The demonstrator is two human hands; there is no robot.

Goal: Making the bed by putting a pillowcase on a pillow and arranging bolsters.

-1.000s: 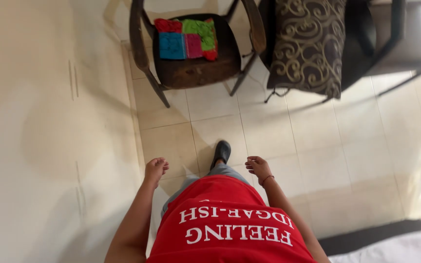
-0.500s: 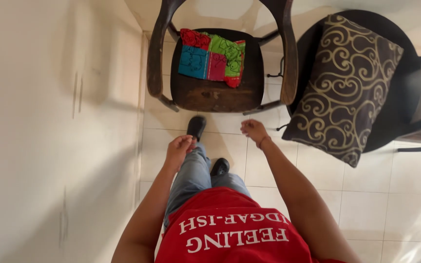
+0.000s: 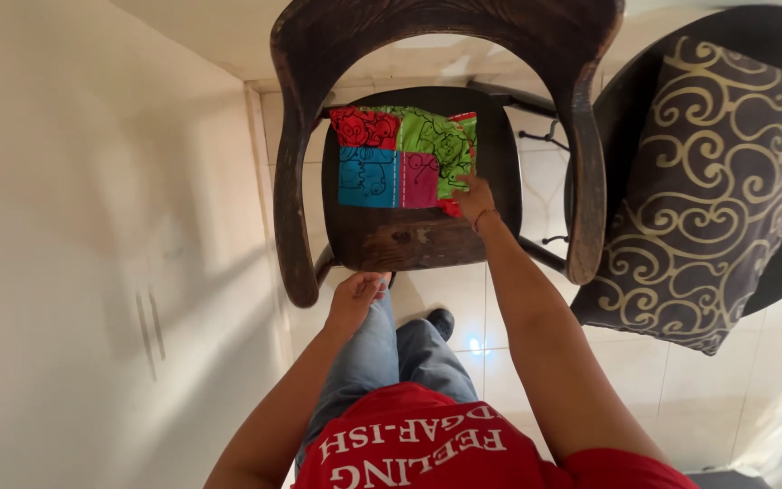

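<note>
Item: folded patchwork cloth, upper centre of frame, lying on dark wooden chair seat. I see my right hand touching its lower right corner; grip unclear. Left hand, centre, fingers curled together, empty. Patterned cushion at right.

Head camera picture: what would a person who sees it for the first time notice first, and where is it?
The eye goes first to the bright folded cloth, patched in red, green, blue and magenta, lying on the seat of the dark wooden armchair at top centre. The right hand touches its right edge, while the left hand hangs below the seat front. At right, a dark cushion with gold swirls stands out.
</note>
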